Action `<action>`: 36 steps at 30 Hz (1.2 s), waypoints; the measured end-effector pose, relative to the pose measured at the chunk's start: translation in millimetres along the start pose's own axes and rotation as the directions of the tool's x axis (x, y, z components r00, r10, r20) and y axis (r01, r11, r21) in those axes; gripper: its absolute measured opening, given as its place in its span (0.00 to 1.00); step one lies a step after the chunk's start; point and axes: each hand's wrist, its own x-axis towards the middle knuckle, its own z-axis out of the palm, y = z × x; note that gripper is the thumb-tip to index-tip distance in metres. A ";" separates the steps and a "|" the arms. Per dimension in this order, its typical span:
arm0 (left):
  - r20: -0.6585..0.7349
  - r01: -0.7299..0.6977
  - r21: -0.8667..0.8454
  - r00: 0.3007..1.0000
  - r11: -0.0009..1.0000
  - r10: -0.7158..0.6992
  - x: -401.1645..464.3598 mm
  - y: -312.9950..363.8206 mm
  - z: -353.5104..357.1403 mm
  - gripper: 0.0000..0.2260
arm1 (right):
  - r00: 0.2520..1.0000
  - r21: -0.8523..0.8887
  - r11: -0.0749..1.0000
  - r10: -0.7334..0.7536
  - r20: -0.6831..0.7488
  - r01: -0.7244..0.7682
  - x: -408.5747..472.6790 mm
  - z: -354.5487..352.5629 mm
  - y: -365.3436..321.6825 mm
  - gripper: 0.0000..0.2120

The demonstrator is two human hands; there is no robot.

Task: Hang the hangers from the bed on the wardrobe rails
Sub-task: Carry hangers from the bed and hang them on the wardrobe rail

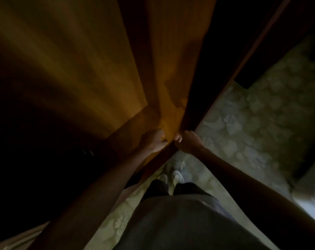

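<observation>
Gripping the wardrobe doors (102,56) by their edges, my left hand (154,140) and right hand (187,141) both clenched, I judge opening comes next, hangers unseen.

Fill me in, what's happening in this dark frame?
A person stands on a patterned carpet facing a wooden wardrobe, both arms stretched forward. The left hand and right hand are curled close together at the edges of its doors, apparently gripping them; opening or closing cannot be told. No hangers or rails are in view, and neither hand visibly carries one. The picture is dim and blurred.
</observation>
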 end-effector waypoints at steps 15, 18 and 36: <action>0.635 -0.533 0.284 0.727 0.797 0.260 21.7 63.1 144.6 0.08 | 0.728 0.634 0.544 0.684 0.045 -0.550 -155.5 158.2 119.8 0.11; 0.725 -0.624 0.326 0.647 0.710 0.236 2.3 74.8 190.3 0.07 | 0.597 0.761 0.315 0.794 0.116 -0.567 -200.0 208.6 130.7 0.11; 0.937 -0.902 0.253 0.318 0.350 0.144 -218.8 201.6 450.7 0.08 | 0.241 0.781 -0.604 0.744 0.623 -0.156 -392.9 458.8 112.0 0.09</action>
